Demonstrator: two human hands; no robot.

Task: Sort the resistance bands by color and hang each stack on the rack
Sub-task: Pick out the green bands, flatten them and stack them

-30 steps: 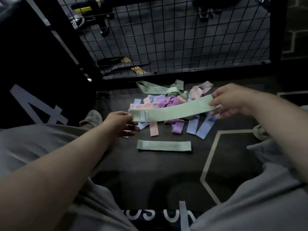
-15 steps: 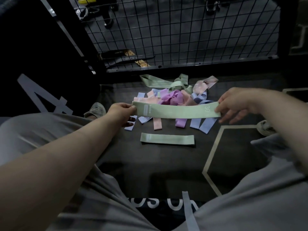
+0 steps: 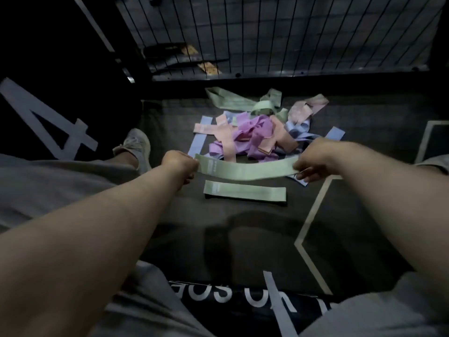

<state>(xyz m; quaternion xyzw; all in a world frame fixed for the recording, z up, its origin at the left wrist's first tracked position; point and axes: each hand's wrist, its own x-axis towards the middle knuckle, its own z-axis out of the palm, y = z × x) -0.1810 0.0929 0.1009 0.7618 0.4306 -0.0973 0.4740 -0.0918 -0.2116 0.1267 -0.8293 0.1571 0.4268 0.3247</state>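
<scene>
A pale green band (image 3: 245, 169) is stretched flat between my hands, low over the floor. My left hand (image 3: 179, 164) pinches its left end and my right hand (image 3: 313, 159) pinches its right end. Just below it a second green band (image 3: 245, 192) lies flat on the dark mat. Behind them is a loose pile of bands (image 3: 252, 135) in purple, pink and light blue. More green bands (image 3: 240, 100) lie at the pile's far side.
A black wire-mesh panel (image 3: 279, 37) stands upright behind the pile. My grey shoe (image 3: 136, 144) rests left of the bands, and my grey-clad legs frame both sides. White lines (image 3: 313, 210) mark the mat at the right.
Both hands have lowered the held green band toward me, from over the pile to just above the green band on the floor. It went from tilted to level.
</scene>
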